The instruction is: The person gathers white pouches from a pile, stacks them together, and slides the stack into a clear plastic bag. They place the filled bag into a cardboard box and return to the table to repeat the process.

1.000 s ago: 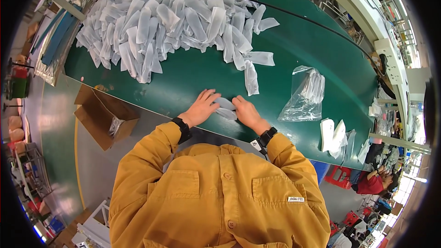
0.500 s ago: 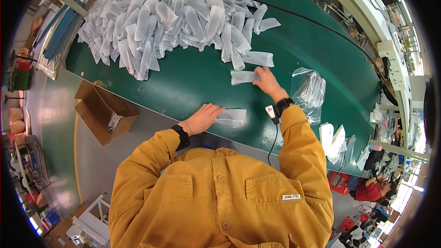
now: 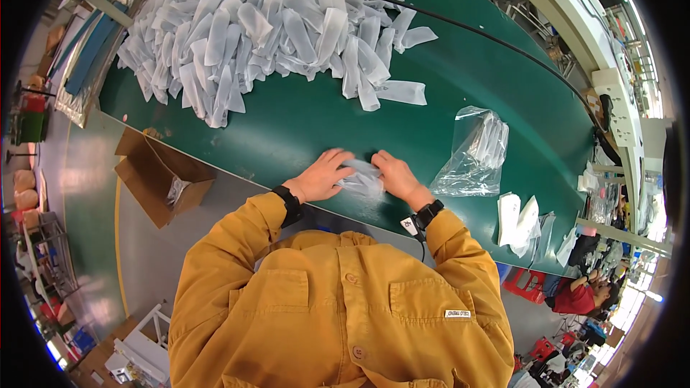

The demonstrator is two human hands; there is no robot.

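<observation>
My left hand (image 3: 321, 177) and my right hand (image 3: 397, 177) are close together near the front edge of the green table. Between them lie small frosted plastic sleeves (image 3: 364, 180), overlapping and slightly blurred; I cannot tell exactly how many. The left fingers curl at the sleeves' left end, and the right thumb and fingers pinch the right end. Farther back is a large heap of similar sleeves (image 3: 248, 25) with whitish, flat, elongated shapes. One loose sleeve (image 3: 401, 92) rests at the heap's right front corner.
Right of my hands lies a transparent plastic bag (image 3: 471, 172) holding several sleeves. White gloves or cloths (image 3: 519, 221) lie at the table's right front. A black cable (image 3: 460, 20) crosses above the table. An open cardboard box (image 3: 162, 179) stands below the left edge.
My right hand has come nearer and left, bringing a sleeve from near the heap to the one by my left hand. The left hand has shifted slightly right and its fingers have curled.
</observation>
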